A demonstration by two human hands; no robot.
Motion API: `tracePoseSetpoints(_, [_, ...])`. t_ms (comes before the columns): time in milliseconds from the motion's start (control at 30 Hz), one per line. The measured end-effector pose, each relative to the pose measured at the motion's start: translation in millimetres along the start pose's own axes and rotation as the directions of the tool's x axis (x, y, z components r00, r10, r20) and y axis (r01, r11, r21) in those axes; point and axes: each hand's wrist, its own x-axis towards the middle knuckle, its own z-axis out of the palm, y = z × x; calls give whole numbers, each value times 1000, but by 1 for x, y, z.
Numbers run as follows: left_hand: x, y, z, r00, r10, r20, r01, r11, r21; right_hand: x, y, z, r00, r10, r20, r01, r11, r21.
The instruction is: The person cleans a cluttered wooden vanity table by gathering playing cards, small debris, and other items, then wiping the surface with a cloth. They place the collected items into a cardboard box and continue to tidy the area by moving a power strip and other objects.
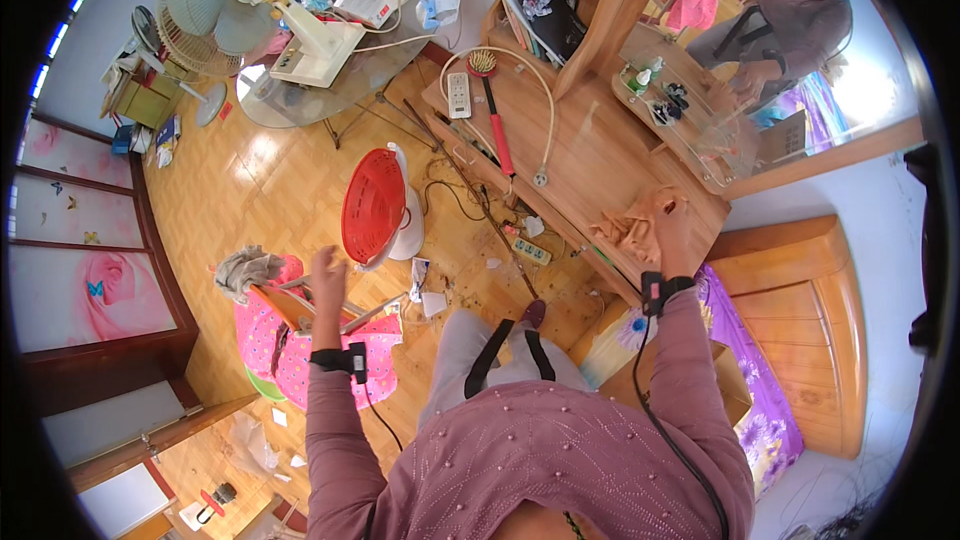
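My right hand (673,232) holds a crumpled tan cloth (632,229) against the top of the wooden dresser (592,157). My left hand (328,274) is raised in the air with its fingers apart, holding nothing. Below and beside it is a chair draped with a pink patterned cloth (274,360), with a grey cloth (247,272) on its back. Just right of the left hand stands a red plastic basket (373,206) on a white base. On the dresser lie a red-and-black hairbrush (496,124) and a white power strip (458,95) with its cable.
A glass table (300,109) bears an electric fan (319,45) and plastic bags. Books (544,7) lean in the dresser's shelf; bottles (645,76) stand by the mirror. Cables, a second power strip (532,250) and paper scraps lie on the floor. A cardboard box (731,382) is beside the bed.
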Motion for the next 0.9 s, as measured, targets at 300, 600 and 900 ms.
tracePoseSetpoints(300, [128, 78, 198, 938, -38, 344, 47, 999, -19, -58, -110, 89, 940, -203, 275, 84, 918, 388])
tracePoseSetpoints(600, [241, 151, 303, 965, 41, 260, -87, 981, 172, -39, -242, 121, 898, -229, 375, 107, 942, 318])
tracePoseSetpoints(900, [256, 136, 326, 962, 28, 271, -77, 982, 172, -16, -300, 184, 861, -185, 475, 241, 969, -59])
